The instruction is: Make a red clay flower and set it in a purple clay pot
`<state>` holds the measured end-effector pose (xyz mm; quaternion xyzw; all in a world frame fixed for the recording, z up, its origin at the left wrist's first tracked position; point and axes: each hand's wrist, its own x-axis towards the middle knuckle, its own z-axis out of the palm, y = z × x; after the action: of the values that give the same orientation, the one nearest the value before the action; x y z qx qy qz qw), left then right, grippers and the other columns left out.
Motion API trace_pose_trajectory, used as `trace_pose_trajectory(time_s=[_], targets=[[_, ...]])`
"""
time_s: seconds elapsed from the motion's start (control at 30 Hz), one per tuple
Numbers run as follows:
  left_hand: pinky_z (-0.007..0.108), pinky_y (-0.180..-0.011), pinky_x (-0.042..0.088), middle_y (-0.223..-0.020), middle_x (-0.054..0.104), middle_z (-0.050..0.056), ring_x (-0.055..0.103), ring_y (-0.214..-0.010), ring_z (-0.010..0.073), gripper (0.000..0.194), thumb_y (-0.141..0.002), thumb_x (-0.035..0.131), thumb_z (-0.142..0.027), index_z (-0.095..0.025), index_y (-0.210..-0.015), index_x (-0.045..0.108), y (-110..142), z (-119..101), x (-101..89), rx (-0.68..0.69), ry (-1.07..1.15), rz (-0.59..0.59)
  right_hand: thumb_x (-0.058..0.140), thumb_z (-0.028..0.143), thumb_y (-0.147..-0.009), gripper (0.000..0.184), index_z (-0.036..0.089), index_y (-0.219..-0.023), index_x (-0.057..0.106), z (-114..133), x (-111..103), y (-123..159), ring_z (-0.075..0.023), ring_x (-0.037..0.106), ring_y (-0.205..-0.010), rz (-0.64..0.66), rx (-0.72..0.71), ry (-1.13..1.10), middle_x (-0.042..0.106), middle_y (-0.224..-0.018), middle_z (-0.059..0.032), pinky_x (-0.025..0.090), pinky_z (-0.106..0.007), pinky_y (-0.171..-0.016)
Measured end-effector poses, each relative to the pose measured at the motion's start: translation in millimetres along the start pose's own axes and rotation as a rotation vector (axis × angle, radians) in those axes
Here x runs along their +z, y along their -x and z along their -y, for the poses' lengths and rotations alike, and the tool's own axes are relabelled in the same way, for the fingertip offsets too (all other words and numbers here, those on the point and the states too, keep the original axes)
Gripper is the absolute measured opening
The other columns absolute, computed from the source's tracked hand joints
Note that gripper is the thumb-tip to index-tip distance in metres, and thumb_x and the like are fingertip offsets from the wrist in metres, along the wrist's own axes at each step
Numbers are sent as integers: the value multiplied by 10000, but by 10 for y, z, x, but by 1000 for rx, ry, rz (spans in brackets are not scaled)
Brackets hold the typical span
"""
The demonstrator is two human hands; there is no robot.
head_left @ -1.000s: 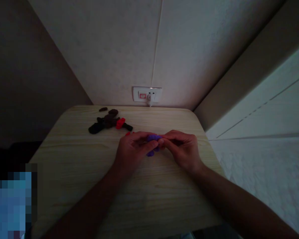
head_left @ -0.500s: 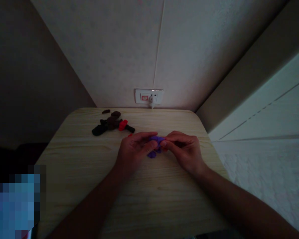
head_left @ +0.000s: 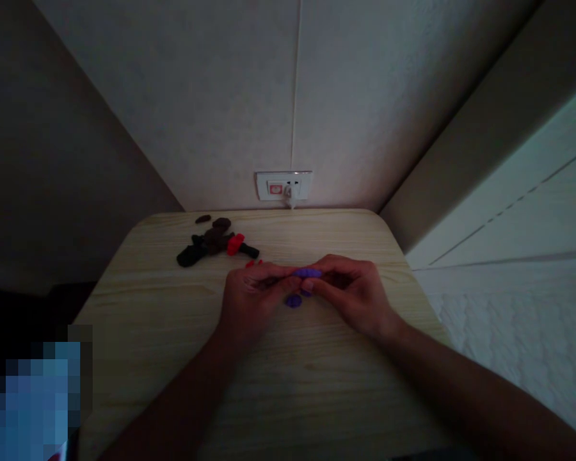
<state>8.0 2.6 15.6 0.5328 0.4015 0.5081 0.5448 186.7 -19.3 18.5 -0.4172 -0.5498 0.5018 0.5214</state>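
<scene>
Between my two hands is a soft purple lump that looks like modelling clay (head_left: 308,273). My left hand (head_left: 256,294) pinches its left side with thumb and fingers. On the other side my right hand (head_left: 352,288) grips it, thumb pressed to the front. A smaller purple piece (head_left: 294,301) lies just below the fingertips, with another bit partly hidden by my right thumb. Beyond my left hand, small red bits (head_left: 252,263) rest on the table.
The wooden table (head_left: 288,384) meets the wall, where a socket (head_left: 284,186) holds a white plug. At the back left lie brown lumps (head_left: 216,238), black pieces (head_left: 189,255) and a red lump (head_left: 235,243). A blurred blue patch (head_left: 38,403) fills the lower left corner.
My fingers have shifted on the purple clay, which now looks flatter and more level. More of the red bits shows beyond my left hand. The camera view has moved slightly.
</scene>
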Motion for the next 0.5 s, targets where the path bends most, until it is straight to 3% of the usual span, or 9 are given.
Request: trace_pose_trajectory(time_s=[0.17,0.37,0.5], targets=[[279,-624,643,-743,817,25,768,-668,196,89,-757,810,-186,-231,-822,851,2,-22,-34,-4,-25,76,903,379,-752,221,209,-868,823,-11,-19,-8,-175,771,-731,11,-1,-42,808,-811,-31,654,-286,-699],[288,-616,647,-740,817,23,766,-644,200,72,-751,820,-194,-220,-814,844,7,11,-25,-2,-68,-29,917,413,-719,308,232,-951,827,-51,-11,-4,-194,786,-750,-28,35,-56,816,-806,-24,664,-313,-729],[280,-647,653,-771,823,29,778,-682,199,66,-748,818,-190,-211,-808,833,0,-3,-7,-1,-44,9,916,390,-732,231,220,-870,841,-8,-34,-8,-172,754,-718,-31,-21,-5,801,-801,-36,642,-282,-682]])
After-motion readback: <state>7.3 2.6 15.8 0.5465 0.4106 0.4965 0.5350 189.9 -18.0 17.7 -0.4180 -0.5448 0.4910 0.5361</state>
